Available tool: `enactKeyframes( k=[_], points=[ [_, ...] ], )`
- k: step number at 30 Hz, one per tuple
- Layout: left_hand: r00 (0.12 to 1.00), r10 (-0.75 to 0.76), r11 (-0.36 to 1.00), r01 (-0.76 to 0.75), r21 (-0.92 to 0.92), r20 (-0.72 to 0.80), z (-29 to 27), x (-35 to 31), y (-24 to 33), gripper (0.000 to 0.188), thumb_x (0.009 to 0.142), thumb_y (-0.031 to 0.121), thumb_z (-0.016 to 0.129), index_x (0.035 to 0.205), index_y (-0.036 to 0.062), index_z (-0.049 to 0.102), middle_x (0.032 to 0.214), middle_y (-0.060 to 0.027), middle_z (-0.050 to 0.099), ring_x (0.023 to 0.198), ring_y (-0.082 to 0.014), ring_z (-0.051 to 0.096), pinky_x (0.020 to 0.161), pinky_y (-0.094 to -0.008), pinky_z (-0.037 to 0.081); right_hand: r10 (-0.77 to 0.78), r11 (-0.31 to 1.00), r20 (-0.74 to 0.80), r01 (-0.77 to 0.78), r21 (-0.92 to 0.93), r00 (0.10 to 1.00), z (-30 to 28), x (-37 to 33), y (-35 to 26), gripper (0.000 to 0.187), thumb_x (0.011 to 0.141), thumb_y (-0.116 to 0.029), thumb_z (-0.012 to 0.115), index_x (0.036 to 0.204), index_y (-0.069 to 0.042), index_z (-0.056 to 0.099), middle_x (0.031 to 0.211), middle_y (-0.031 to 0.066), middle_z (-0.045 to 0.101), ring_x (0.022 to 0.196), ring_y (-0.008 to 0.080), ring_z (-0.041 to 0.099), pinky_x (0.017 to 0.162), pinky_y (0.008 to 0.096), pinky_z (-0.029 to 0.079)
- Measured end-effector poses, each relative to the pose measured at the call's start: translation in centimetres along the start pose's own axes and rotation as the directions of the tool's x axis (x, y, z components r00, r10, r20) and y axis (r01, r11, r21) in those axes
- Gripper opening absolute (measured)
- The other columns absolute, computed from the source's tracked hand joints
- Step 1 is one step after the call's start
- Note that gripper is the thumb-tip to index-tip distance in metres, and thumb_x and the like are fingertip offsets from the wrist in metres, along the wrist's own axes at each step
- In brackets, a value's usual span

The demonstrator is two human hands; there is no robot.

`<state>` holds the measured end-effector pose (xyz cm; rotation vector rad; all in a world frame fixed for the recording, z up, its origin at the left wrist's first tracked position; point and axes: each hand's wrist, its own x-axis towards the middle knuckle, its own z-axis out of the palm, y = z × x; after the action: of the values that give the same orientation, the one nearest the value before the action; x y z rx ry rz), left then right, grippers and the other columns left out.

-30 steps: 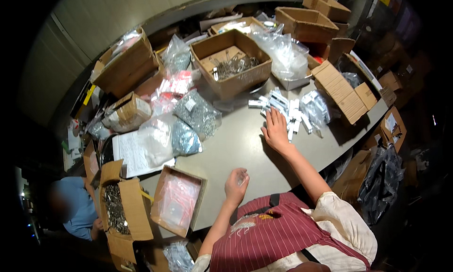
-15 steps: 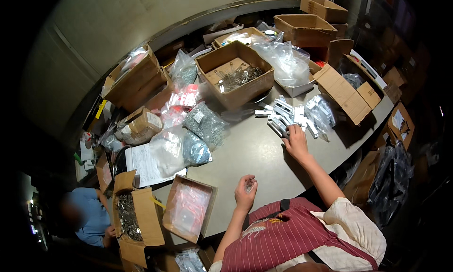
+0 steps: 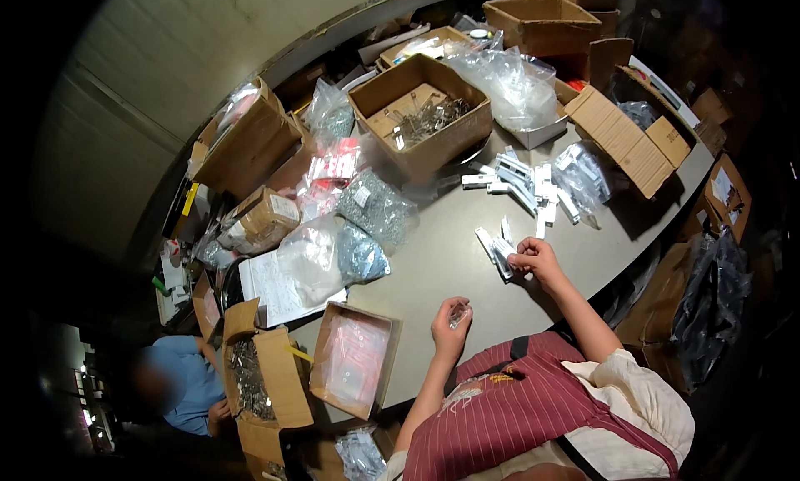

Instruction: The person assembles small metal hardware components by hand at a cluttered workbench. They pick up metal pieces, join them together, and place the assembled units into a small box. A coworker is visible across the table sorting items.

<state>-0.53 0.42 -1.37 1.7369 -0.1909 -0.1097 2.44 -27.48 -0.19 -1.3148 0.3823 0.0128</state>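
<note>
Brightly lit tabletop point(image 3: 446, 231), black corners, bowed edges

The right hand point(image 3: 537, 262) has its fingertips at a few pale metal pieces point(image 3: 501, 254) on the grey table point(image 3: 454, 248), near a larger pile point(image 3: 521, 181) of similar ones. The left hand point(image 3: 450, 331) curls around a small clear item point(image 3: 458, 316). Behind, a cardboard box point(image 3: 442, 151) holds wire-like parts point(image 3: 433, 118); a person in blue point(image 3: 190, 381) is at lower left.
</note>
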Motion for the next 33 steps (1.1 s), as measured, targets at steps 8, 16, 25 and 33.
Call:
enactKeyframes(
  k=[8, 16, 25, 33],
  points=[
    [0.943, -0.286, 0.83, 0.331, -0.448, 0.169, 0.2, 1.5, 2.4, 0.026, 0.096, 0.011, 0.076, 0.113, 0.0009, 0.059, 0.099, -0.0029, 0.064, 0.091, -0.0111, 0.062, 0.084, -0.0256, 0.05, -0.051, 0.996, 0.2, 0.035, 0.082, 0.978, 4.6, -5.4, 1.2, 0.027, 0.089, -0.015, 0.084, 0.096, -0.006, 0.06, 0.082, 0.0006, 0.065, 0.069, 0.0045, 0.059, 0.06, 0.0222, 0.043],
    [0.937, -0.348, 0.865, 0.321, -0.386, -0.001, 0.2, 1.0, 0.5, 0.034, 0.091, 0.016, 0.081, 0.111, 0.0019, 0.057, 0.095, -0.0021, 0.06, 0.086, -0.0095, 0.059, 0.075, -0.0245, 0.049, -0.263, 0.56, 0.535, 0.579, -0.592, 0.803, 8.0, -6.6, 0.5, 0.026, 0.088, -0.025, 0.076, 0.091, -0.004, 0.06, 0.085, 0.017, 0.062, 0.081, 0.0401, 0.063, 0.07, 0.0473, 0.05],
    [0.931, -0.32, 0.893, 0.235, -0.383, -0.174, -1.7, 0.2, -0.1, 0.03, 0.091, 0.008, 0.071, 0.115, -0.0002, 0.056, 0.1, -0.0046, 0.059, 0.091, -0.0123, 0.057, 0.081, -0.0294, 0.05, -0.436, 0.447, 0.666, 0.788, -0.424, 0.606, 8.8, -5.8, 0.9, 0.023, 0.089, -0.016, 0.07, 0.108, -0.004, 0.064, 0.103, 0.0178, 0.067, 0.102, 0.0399, 0.063, 0.094, 0.049, 0.048],
    [0.933, -0.327, 0.889, 0.249, -0.384, -0.151, -1.7, -0.4, 1.2, 0.034, 0.093, 0.006, 0.074, 0.121, 0.0002, 0.054, 0.104, -0.0078, 0.065, 0.094, -0.013, 0.063, 0.083, -0.0268, 0.051, -0.393, 0.437, 0.401, 0.551, -0.711, 0.828, 5.6, -3.6, 1.8, 0.024, 0.088, -0.016, 0.07, 0.11, -0.006, 0.068, 0.111, 0.0134, 0.067, 0.105, 0.034, 0.064, 0.092, 0.044, 0.051]
  ],
)
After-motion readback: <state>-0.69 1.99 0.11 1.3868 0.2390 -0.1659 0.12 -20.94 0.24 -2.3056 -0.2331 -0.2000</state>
